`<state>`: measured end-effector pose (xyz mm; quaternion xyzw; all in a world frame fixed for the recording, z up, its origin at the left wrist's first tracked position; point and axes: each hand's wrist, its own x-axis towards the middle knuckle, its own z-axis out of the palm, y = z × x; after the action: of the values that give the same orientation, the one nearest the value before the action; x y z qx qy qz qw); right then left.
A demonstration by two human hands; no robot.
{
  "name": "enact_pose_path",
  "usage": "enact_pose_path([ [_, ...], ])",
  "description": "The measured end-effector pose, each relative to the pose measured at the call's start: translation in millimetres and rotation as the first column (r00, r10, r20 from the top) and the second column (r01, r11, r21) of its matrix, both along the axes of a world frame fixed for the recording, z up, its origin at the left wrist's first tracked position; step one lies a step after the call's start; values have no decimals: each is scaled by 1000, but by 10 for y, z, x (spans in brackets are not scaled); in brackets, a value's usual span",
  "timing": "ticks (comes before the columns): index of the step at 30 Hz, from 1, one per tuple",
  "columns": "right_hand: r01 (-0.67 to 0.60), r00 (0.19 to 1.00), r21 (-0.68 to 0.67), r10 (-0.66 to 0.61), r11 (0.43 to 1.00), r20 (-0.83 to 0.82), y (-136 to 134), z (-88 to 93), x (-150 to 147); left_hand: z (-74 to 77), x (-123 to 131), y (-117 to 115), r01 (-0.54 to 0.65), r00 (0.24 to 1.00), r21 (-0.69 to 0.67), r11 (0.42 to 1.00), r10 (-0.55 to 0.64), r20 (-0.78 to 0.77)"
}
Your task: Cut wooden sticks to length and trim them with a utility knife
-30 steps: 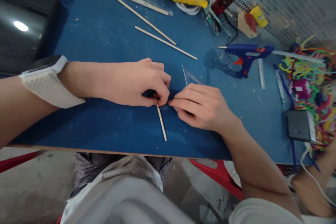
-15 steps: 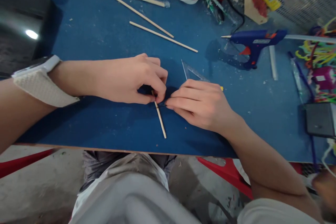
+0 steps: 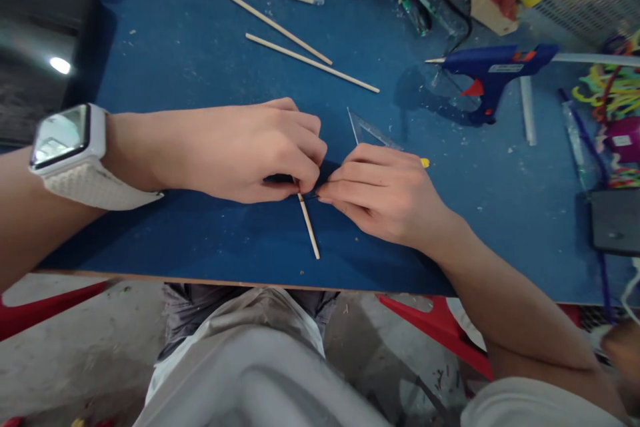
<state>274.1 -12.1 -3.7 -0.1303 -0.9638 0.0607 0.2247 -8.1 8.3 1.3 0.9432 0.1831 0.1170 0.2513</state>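
The short wooden stick [image 3: 311,230] is pinched by the left hand [image 3: 285,150], its lower end pointed toward the front edge of the blue tabletop [image 3: 175,240], with a strip of surface left between. A thin dark piece [image 3: 311,197] beside it is gripped in the fingertips of the right hand [image 3: 390,193]. Open room is found beyond both hands, bounded by a longer wooden stick [image 3: 313,63] and the glue gun [image 3: 493,73]. The short stick's upper end is hidden by the left fingers; the thin piece cannot be identified. The clear set square [image 3: 380,135] is partly covered by the right hand, and a black box [image 3: 616,220] is cut off at the right.
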Motion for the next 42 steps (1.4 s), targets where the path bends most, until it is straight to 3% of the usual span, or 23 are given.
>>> enact_pose_path([
  [4,27,999,16,-28,999,16,-37,-37,-40,0,3,-12,6,999,-5,1000,-6,38],
  [10,47,997,10,-48,999,61,12,-40,-6,61,19,-44,68,997,129,989,-70,13],
  [15,-7,998,13,7,1000,61,129,35,140,32,13,-34,75,997,96,993,-78,26],
  [20,-27,1000,-59,26,998,-10,88,28,122,2,9,-31,-3,1000,-1,1000,3,-10],
  [27,-36,992,-61,28,997,-121,12,-50,34,80,30,-56,56,998,163,985,-52,-28],
  [33,-24,999,-113,29,993,45,102,5,137,79,23,-40,85,996,178,980,-84,-13],
  [39,-55,999,-25,55,998,-3,83,16,60,73,30,-56,72,997,229,971,-68,-28],
  [42,-47,997,-78,51,996,51,123,21,95,81,29,-60,72,997,218,973,-69,-19],
])
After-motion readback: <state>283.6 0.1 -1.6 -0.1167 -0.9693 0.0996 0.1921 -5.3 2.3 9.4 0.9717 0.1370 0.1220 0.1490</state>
